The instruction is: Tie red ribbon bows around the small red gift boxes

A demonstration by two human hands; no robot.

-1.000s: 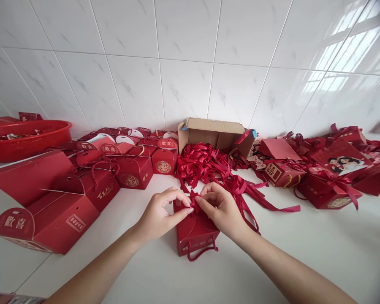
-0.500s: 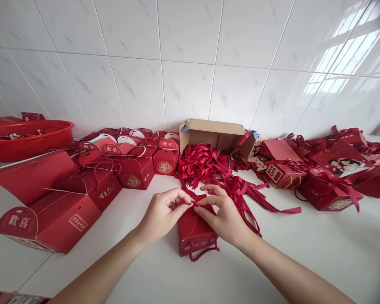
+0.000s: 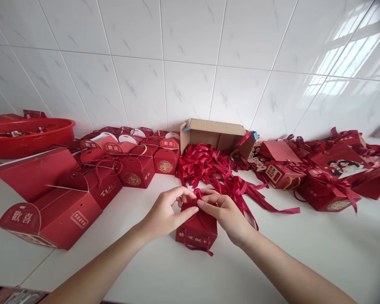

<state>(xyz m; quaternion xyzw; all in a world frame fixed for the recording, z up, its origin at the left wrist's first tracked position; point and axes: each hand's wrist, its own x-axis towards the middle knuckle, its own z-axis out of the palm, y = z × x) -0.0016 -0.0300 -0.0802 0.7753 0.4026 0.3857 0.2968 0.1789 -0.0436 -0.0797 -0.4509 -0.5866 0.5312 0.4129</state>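
A small red gift box with gold lettering and a twisted cord handle stands in front of me. At its top a red ribbon is bunched between my hands. My left hand has its curled fingers on the ribbon from the left, its thumb a little lower over the lid. From the right, my right hand pinches the ribbon between thumb and fingers. The fingers partly hide the ribbon's shape and the box top.
A heap of loose red ribbons spills from an open cardboard box. Several red boxes stand to the left, near a red basin. More boxes, some with bows, lie at the right. A white tiled wall closes the back.
My left thumb and index finger have parted from their tight pinch. A ribbon loop now shows upright between my hands, and the box front has turned slightly, with its cord lying differently.
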